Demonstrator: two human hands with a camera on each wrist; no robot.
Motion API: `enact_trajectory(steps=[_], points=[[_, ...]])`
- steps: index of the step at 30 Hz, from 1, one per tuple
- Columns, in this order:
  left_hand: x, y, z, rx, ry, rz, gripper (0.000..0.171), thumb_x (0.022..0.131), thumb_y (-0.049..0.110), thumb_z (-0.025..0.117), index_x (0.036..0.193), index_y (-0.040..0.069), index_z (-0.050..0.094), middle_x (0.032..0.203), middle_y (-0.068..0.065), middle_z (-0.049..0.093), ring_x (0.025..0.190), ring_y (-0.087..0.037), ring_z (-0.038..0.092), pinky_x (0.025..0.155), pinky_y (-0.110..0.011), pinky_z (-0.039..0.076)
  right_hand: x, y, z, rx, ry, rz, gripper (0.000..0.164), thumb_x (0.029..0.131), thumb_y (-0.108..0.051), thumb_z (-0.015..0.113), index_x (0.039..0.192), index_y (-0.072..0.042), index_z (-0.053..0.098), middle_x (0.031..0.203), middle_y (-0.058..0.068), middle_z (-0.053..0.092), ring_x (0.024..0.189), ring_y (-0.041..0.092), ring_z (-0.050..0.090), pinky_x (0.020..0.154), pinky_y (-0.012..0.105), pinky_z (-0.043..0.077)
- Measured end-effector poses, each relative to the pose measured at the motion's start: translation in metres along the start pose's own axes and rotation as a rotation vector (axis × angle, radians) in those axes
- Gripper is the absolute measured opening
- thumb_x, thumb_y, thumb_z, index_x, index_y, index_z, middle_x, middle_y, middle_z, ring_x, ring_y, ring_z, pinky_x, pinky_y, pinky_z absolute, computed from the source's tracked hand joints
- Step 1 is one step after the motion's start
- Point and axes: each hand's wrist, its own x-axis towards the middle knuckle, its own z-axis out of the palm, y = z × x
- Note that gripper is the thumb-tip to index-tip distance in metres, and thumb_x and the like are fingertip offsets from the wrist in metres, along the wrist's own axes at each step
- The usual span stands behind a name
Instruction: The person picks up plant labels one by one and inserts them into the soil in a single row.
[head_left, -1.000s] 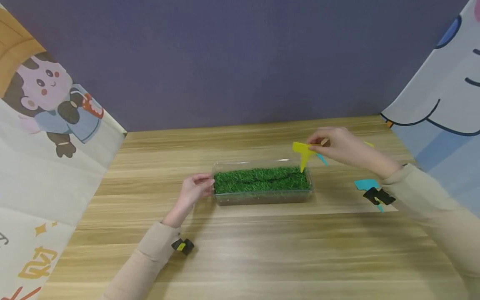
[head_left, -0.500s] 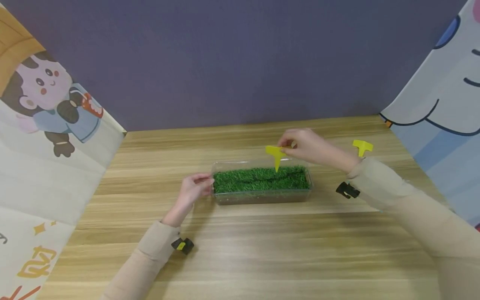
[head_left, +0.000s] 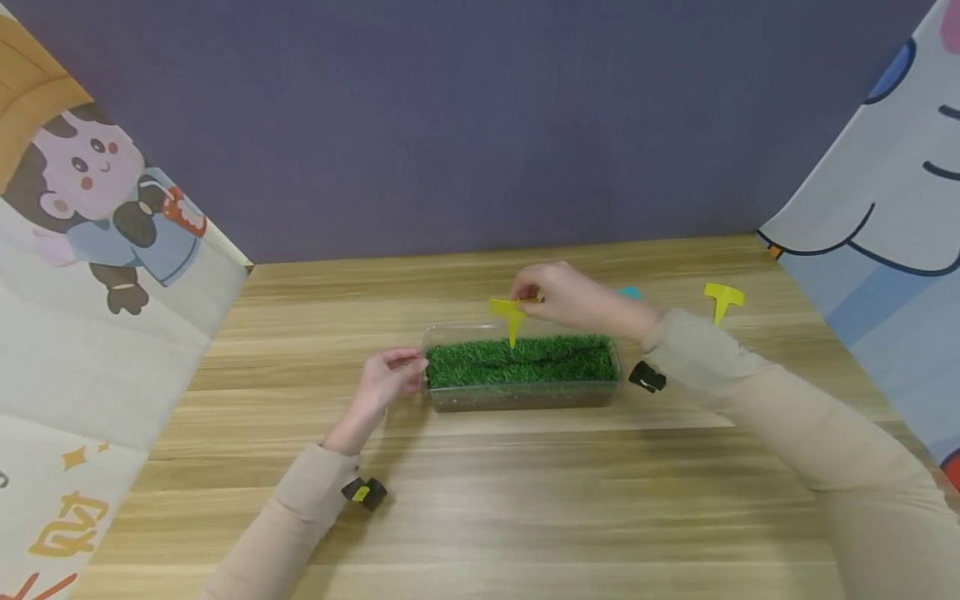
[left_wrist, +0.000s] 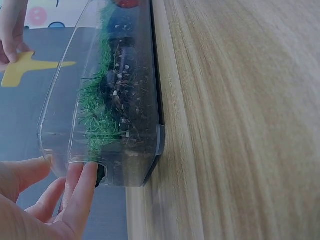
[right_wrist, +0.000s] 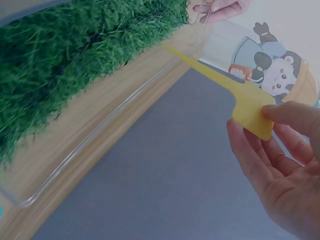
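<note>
A clear plastic box (head_left: 523, 398) holds green grass (head_left: 558, 360) over a dark soil-like layer, seen through its wall in the left wrist view. My left hand (head_left: 386, 383) touches the box's left end, its fairly straight fingers (left_wrist: 82, 192) against the outside of the end wall. My right hand (head_left: 566, 293) pinches the wide head of a yellow T-shaped plant label (head_left: 510, 315) between thumb and fingers. The label's point is turned down over the grass, left of the middle. Whether the tip touches the grass, I cannot tell.
Another yellow plant label (head_left: 723, 298) lies on the wooden table (head_left: 480, 500) at the right. Part of a blue piece (head_left: 630, 292) shows behind my right forearm. A dark panel (head_left: 480, 125) rises along the back, with printed sheets at both sides.
My right hand has moved left along the box with the yellow label, from its right end to left of the middle. The left hand stays at the box's left end.
</note>
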Motion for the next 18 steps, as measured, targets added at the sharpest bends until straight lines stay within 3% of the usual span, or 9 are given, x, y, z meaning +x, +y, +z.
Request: enact_trajectory(steps=[4, 18], points=[[-0.002, -0.001, -0.001, 0.002, -0.004, 0.009, 0.033, 0.083, 0.005, 0.058, 0.114, -0.006, 0.052, 0.104, -0.022, 0.058, 0.072, -0.014, 0.060, 0.077, -0.036, 0.054, 0.008, -0.005, 0.008, -0.002, -0.015, 0.005, 0.012, 0.078, 0.002, 0.060, 0.090, -0.001, 0.063, 0.087, 0.008, 0.064, 0.080, 0.017, 0.059, 0.074, 0.023, 0.052], [-0.006, -0.004, -0.004, -0.001, -0.022, 0.021, 0.034, 0.083, 0.004, 0.058, 0.115, -0.007, 0.051, 0.106, -0.023, 0.058, 0.069, -0.010, 0.059, 0.070, -0.027, 0.055, 0.030, -0.026, 0.038, -0.016, -0.011, -0.001, 0.012, 0.079, 0.000, 0.061, 0.091, 0.001, 0.062, 0.087, 0.010, 0.063, 0.080, 0.018, 0.059, 0.072, 0.020, 0.051]])
